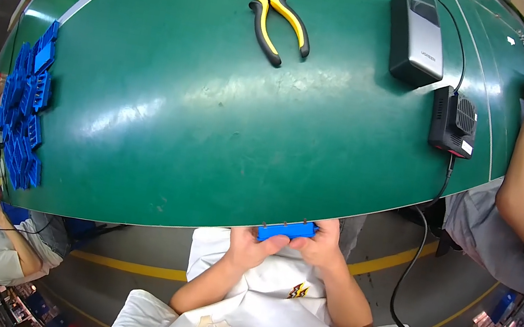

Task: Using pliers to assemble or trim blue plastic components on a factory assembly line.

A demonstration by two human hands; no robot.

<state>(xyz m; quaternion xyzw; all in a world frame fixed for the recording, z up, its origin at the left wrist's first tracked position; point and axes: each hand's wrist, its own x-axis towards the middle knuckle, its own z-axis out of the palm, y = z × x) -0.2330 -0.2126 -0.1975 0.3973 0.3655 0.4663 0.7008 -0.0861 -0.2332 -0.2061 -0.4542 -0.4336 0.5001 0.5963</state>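
A small blue plastic block [286, 230] with a few brownish pins along its far edge is held level at the table's near edge. My left hand [253, 248] grips its left end, the thumb pressed on the near face. At its right end my right hand [319, 245] holds it the same way, and both thumbs nearly meet in the middle. The fingers behind and under the block are hidden. Farther off on the green table [208, 154] lie pliers [274, 16] with yellow and black handles, jaws pointing away.
Many similar blue plastic parts [26, 103] are heaped at the left edge. At the right stand a grey and black power bank [418, 37] and a black device with a fan grille [454, 123], joined by a cable. Another cable [402, 284] hangs beside me. Co-workers sit at both sides.
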